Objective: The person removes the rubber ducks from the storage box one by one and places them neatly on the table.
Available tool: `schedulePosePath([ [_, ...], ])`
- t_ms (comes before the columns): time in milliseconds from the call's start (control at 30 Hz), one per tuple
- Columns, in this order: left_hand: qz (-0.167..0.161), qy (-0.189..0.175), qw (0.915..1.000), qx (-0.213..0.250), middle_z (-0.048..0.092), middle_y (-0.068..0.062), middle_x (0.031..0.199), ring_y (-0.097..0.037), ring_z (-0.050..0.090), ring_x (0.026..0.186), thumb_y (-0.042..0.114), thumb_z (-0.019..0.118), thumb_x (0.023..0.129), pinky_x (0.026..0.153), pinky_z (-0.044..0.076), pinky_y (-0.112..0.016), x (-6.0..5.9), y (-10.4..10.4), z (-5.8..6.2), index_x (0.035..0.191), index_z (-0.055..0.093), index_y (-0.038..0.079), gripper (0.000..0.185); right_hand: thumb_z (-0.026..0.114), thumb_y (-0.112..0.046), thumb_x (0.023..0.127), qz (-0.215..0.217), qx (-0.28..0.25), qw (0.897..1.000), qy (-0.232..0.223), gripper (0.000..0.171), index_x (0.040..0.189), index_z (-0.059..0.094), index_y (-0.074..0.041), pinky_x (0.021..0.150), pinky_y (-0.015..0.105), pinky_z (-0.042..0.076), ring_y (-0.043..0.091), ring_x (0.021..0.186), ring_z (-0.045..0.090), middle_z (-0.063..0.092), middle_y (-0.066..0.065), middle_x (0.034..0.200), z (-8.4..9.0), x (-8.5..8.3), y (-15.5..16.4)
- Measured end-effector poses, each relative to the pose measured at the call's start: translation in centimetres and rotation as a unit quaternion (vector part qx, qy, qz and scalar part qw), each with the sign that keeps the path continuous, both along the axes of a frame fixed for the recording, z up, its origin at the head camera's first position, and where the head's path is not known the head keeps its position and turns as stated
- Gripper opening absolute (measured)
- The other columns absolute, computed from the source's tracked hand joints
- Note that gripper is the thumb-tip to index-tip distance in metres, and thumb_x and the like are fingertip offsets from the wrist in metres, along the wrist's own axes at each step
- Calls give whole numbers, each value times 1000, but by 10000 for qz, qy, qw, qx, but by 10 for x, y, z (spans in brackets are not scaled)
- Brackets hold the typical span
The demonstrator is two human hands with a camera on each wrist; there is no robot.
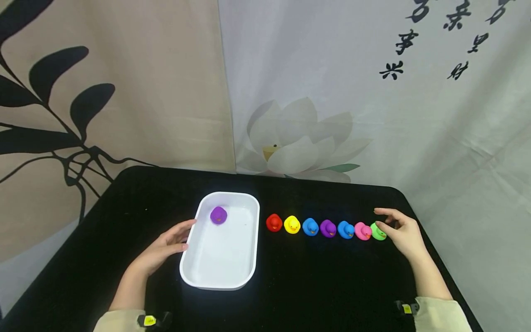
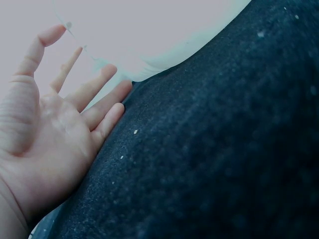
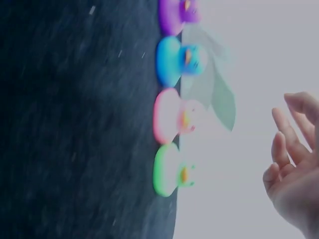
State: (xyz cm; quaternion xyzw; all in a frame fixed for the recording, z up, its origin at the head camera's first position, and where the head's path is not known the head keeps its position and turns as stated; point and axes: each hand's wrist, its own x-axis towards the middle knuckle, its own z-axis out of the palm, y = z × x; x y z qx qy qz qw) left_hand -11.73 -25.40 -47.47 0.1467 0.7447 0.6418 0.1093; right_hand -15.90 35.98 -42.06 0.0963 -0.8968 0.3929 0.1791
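Right hand [image 1: 404, 233] sits at the far right end of the duck row, fingers loosely spread and grasping nothing. In the head view its fingertips appear to touch or lie just beside the green duck [image 1: 378, 231]; the right wrist view shows the right hand [image 3: 294, 164] apart from the green duck [image 3: 169, 170], so contact cannot be confirmed. Left hand [image 1: 168, 246] is relaxed, fingers straight, laid against the left wall of the white tray [image 1: 224, 281].

Location of items: seven small ducks stand in a line on the black table [image 1: 323, 295], to the right of the tray. From left: red duck [image 1: 274, 222], yellow duck [image 1: 292, 224], blue duck [image 1: 310, 226], purple duck [image 1: 327, 228], second blue duck [image 1: 345, 229], pink duck [image 1: 362, 231], then the green one. A further purple duck [image 1: 218, 215] lies inside the tray, near its far left corner.

Handling assessment: the green duck looks like a small hollow rubber toy, judged light, soft and somewhat squashy, not fragile. Its smooth rounded body may slip; a pinch across the two flanks of the body, below the head, seems the surest hold. It touches or nearly touches the pink duck, so a careless grasp could knock that neighbour.

View comparison: the head view alone shows the whole row, the tray contents and both hands. The left wrist view shows the open palm [image 2: 45, 134] and the fingertips [image 2: 117, 92] at the tray's base on the table cloth, which the head view cannot resolve. The right wrist view, blurred, shows four ducks side-on with their orange beaks.
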Motion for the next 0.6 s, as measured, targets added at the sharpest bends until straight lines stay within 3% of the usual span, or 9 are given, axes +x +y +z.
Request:
schedulePosePath([
  [233, -27, 24, 10000, 54, 37, -9, 138, -37, 38, 121, 12, 56, 85, 86, 35, -60, 1, 0, 1, 136, 36, 15, 56, 70, -18, 79, 196, -112, 9994, 245, 31, 109, 65, -18, 51, 26, 26, 13, 79, 42, 59, -2, 96, -16, -10, -3],
  [333, -4, 24, 10000, 35, 37, -8, 138, -36, 38, 121, 12, 57, 85, 87, 35, -61, 0, 0, 0, 136, 36, 16, 55, 69, -17, 79, 237, -193, 9992, 261, 30, 108, 65, -16, 49, 25, 26, 12, 77, 42, 57, -2, 93, -5, -2, -19],
  [467, -4, 44, 10000, 1, 37, -8, 138, -37, 37, 121, 13, 57, 85, 87, 35, -61, 0, 0, 0, 136, 37, 16, 55, 69, -17, 80, 271, -252, 9993, 45, 30, 108, 64, -11, 48, 26, 30, 15, 78, 41, 55, 0, 92, 28, 16, -53],
  [600, -3, 59, 10000, -15, 37, -8, 138, -37, 38, 121, 13, 57, 84, 86, 35, -60, -1, 0, 1, 136, 37, 16, 56, 70, -10, 78, 306, -291, 9991, 91, 29, 106, 65, -8, 54, 24, 32, 13, 80, 43, 58, 0, 96, 42, 22, -76],
])
